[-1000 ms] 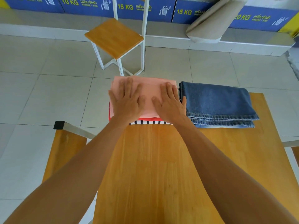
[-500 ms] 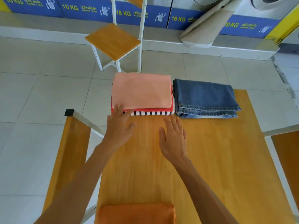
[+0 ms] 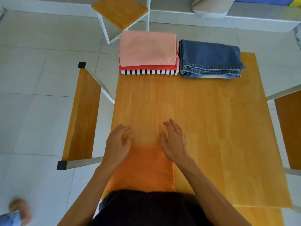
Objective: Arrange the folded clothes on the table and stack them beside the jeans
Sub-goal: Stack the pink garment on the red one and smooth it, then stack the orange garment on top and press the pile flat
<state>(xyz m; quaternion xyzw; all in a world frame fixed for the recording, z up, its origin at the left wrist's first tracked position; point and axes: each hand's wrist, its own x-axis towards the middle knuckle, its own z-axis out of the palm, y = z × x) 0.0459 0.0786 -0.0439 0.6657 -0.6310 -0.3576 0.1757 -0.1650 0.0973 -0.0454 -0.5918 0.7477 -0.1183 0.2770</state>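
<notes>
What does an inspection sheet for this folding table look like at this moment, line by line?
Surface: wooden table, bare in the middle.
Job's things: stack at the far edge, pink cloth on red cloth on striped cloth; folded jeans right of it; folded orange cloth at the near edge.
Clutter: nothing seen.
Grippers: left hand and right hand over the orange cloth's far corners, fingers relaxed, holding nothing.
Cables: nothing seen.
Surroundings: wooden chairs at the sides, stool beyond, tiled floor.

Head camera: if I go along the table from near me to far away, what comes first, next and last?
Folded orange cloth → both hands, left hand and right hand → bare table → stack of folded clothes beside the jeans.
</notes>
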